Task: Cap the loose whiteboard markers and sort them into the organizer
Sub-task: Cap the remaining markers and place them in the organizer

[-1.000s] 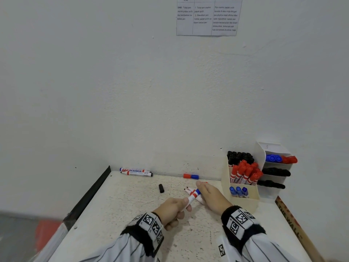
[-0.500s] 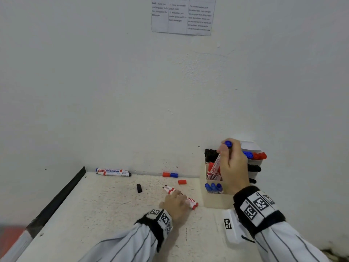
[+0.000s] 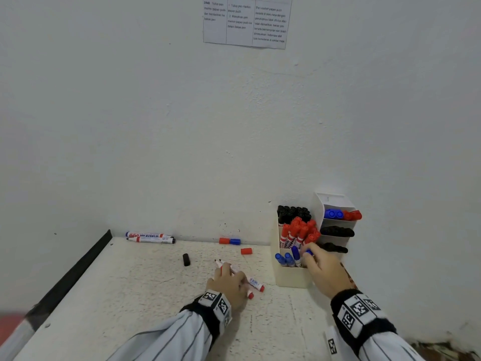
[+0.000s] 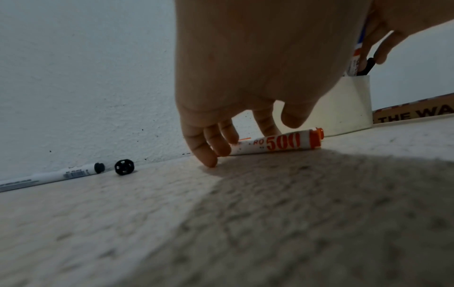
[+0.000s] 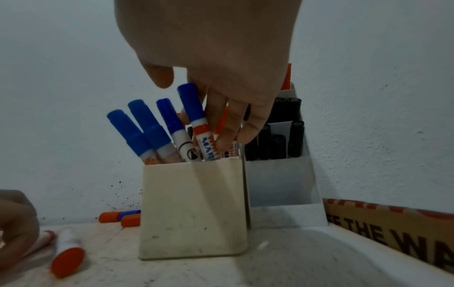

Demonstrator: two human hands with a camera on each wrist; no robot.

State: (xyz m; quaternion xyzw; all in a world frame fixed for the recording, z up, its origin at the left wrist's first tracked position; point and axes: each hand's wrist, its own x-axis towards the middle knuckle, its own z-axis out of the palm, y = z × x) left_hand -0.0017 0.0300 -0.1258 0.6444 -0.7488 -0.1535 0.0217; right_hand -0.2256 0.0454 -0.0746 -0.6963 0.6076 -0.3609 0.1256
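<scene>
Two red markers [image 3: 256, 284] under left hand [image 3: 229, 285], beside organizer [image 3: 291, 278] wall.

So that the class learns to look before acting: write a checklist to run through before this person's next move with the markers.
1. Blue-capped marker stands in the organizer, in the front compartment with the other blue ones: ok.
2. Right hand has let go of it: cannot tell; the fingers lie against its side.
3. Red markers under the left hand are capped: not ok; their tips are bare.
4. A loose red cap lies on the table between those markers and the wall: ok.
5. Room left among the upright red markers in the organizer: cannot tell; they look tightly packed.
</scene>
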